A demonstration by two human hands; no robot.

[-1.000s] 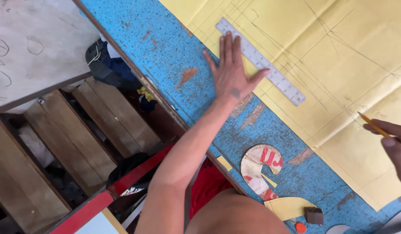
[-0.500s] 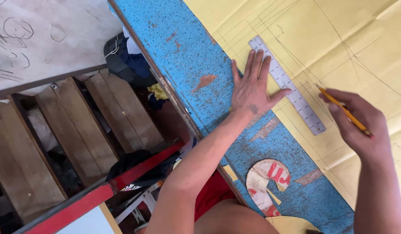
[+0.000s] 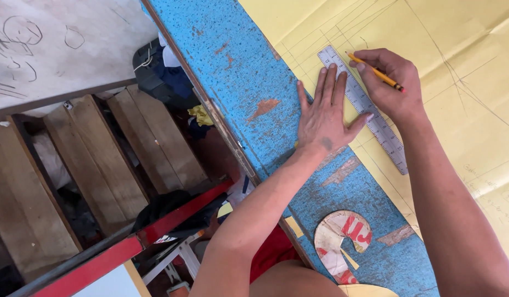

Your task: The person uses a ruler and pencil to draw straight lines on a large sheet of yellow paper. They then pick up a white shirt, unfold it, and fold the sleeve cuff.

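A large yellow paper sheet [image 3: 458, 60] with pencil lines lies on a worn blue table [image 3: 238, 60]. My left hand [image 3: 326, 113] rests flat, fingers spread, across the paper's edge, its fingertips and thumb touching a clear plastic ruler [image 3: 384, 132] that lies diagonally on the sheet. Just beyond the ruler, my right hand [image 3: 389, 82] grips a yellow pencil [image 3: 375, 72], whose tip points at the paper near the ruler's far end.
A curved cardboard template [image 3: 340, 239] with red print lies on the table near my body. Left of the table's edge are wooden planks [image 3: 128, 148], a red bar [image 3: 155, 231], dark bags and cloth [image 3: 166, 77], and a white board with scribbles [image 3: 51, 44].
My right hand has brought the pencil in from the right up to the ruler's far end. My left hand has stayed pressed by the ruler while the view shifted.
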